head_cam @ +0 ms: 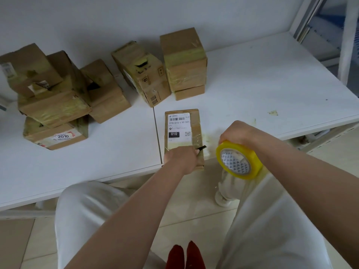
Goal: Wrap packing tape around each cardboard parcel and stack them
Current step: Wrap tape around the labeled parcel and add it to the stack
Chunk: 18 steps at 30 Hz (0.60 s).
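A flat cardboard parcel (196, 123) with a white shipping label lies at the near edge of the white table (272, 84). My left hand (180, 159) rests on its near end and grips a small black blade (202, 147) that points right across the parcel. My right hand (239, 133) grips a yellow roll of packing tape (238, 160), held just right of the parcel above the table edge. A clear strip of tape seems to run from the roll toward the parcel.
Taped parcels stand behind: a stack of two (184, 63), a tilted box (141, 72), and a heap of several boxes (52, 94) at the left. A tape scrap (273, 113) lies on the table at the right. A metal frame (345, 35) rises at the far right.
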Motion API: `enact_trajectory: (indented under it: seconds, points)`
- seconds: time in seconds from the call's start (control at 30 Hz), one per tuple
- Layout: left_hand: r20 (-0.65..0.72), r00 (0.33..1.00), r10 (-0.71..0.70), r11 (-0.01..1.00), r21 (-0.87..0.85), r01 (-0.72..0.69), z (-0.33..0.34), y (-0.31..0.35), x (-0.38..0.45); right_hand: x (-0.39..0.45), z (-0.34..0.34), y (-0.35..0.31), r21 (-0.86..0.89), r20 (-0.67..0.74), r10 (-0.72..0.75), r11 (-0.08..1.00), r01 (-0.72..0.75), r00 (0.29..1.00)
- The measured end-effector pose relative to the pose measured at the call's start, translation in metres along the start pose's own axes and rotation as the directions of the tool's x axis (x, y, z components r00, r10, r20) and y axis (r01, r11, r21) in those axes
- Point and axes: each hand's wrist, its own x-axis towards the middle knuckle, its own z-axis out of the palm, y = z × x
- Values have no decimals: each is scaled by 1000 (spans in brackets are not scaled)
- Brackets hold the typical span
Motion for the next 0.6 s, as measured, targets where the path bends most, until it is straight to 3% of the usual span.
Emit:
enact_trajectory:
  seconds: [0.1,0.17,0.3,0.4,0.6]
  points:
    - [-7,1000,11,1000,-29,-11,-1,0,0,-3,-22,7,79,-46,11,997,-8,999]
    - [-46,999,13,990,-137,-19,0,-6,1,-4,-27,7,72,-65,-16,997,21,998]
    - [-287,950,-120,912,-410,-8,3,-15,2,1,-18,12,70,-45,-16,997,19,999]
    - [-367,908,-202,863,-505,-12,4,-4,8,3,-13,14,76,-33,-38,996,41,999]
    - [-418,877,-235,951,-287,118,23,30,19,-1,-11,8,136,-27,-90,986,93,996]
